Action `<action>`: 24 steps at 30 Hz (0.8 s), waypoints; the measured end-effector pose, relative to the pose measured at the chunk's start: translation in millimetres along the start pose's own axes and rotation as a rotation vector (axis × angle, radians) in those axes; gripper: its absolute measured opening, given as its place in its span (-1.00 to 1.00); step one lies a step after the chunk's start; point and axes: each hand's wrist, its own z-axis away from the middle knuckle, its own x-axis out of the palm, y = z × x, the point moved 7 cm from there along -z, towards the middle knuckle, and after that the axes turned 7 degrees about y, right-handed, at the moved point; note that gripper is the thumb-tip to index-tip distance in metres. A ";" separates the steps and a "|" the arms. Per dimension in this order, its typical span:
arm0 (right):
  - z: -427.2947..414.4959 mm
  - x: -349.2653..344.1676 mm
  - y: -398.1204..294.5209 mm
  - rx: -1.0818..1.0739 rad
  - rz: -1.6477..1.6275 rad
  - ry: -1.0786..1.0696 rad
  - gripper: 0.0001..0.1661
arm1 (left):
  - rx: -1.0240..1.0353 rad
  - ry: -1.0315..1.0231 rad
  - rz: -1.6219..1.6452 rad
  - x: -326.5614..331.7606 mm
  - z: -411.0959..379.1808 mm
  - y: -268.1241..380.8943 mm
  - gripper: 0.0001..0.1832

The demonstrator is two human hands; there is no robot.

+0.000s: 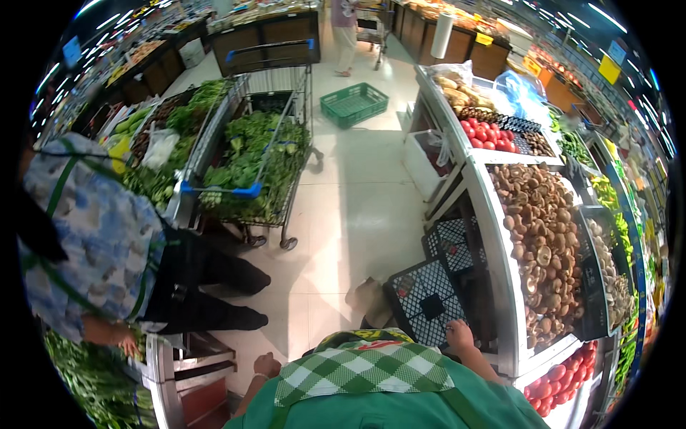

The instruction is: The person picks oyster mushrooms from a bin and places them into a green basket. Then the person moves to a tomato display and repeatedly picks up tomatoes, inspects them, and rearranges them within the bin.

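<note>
My left hand (267, 365) hangs low beside the green shirt with its fingers curled, and nothing shows in it. On the other side, my right hand (459, 337) is at the near edge of a black plastic crate (423, 287), seemingly gripping its rim. The crate is tilted beside the mushroom stand, and a second black crate (455, 244) lies behind it. Brown mushrooms (541, 252) are heaped on the stand to the right of my right hand.
A shopping cart full of leafy greens (257, 155) stands ahead on the left. A co-worker (96, 214) is close at left by vegetable shelves. A green crate (354, 104) sits on the aisle floor. Further off are another person (344, 35) and a cart.
</note>
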 end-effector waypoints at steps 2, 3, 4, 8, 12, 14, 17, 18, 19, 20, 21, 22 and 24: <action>-32.2 -0.1 -1.0 0.042 0.008 -0.053 -0.79 | 0.024 0.031 -0.060 -19.6 -49.2 12.2 -0.66; -42.6 6.7 1.4 0.071 0.011 -0.081 -0.79 | -0.087 0.072 0.249 -39.9 -69.8 25.5 -0.65; -54.7 11.7 5.6 0.004 0.073 -0.015 -0.77 | -0.210 0.106 0.551 -63.1 -83.7 43.5 -0.64; -98.1 11.1 -10.6 0.081 0.091 -0.053 -0.79 | -0.342 0.098 1.120 -95.3 -142.8 83.3 -0.59; -121.1 8.1 -43.4 0.131 0.053 0.053 -0.80 | -0.310 -0.015 1.191 -110.0 -221.1 108.7 -0.62; -121.6 7.4 -73.2 0.187 -0.004 0.126 -0.80 | -0.461 -0.118 1.209 -129.3 -254.5 129.8 -0.64; -88.6 23.0 -88.3 0.300 0.017 0.130 -0.83 | -0.258 -0.214 1.087 -167.1 -323.2 167.2 -0.62; -79.2 26.7 -101.2 0.292 0.056 0.076 -0.82 | -0.269 -0.249 1.115 -171.2 -348.8 173.0 -0.60; -67.7 41.2 -98.9 0.387 0.091 -0.064 -0.79 | -0.282 -0.282 1.137 -180.4 -367.4 187.1 -0.59; -53.4 43.9 -105.3 0.422 0.046 -0.038 -0.77 | -0.271 -0.301 1.137 -189.6 -383.9 202.6 -0.60; -46.7 48.0 -110.0 0.489 0.061 -0.115 -0.75 | -0.240 -0.338 1.178 -191.1 -399.6 213.6 -0.61; -36.3 55.7 -107.8 0.507 0.040 -0.088 -0.74 | -0.212 -0.374 1.211 -191.1 -417.0 223.6 -0.63; -22.5 64.3 -105.1 0.582 0.013 -0.077 -0.72 | -0.229 -0.422 1.222 -190.8 -442.4 248.9 -0.69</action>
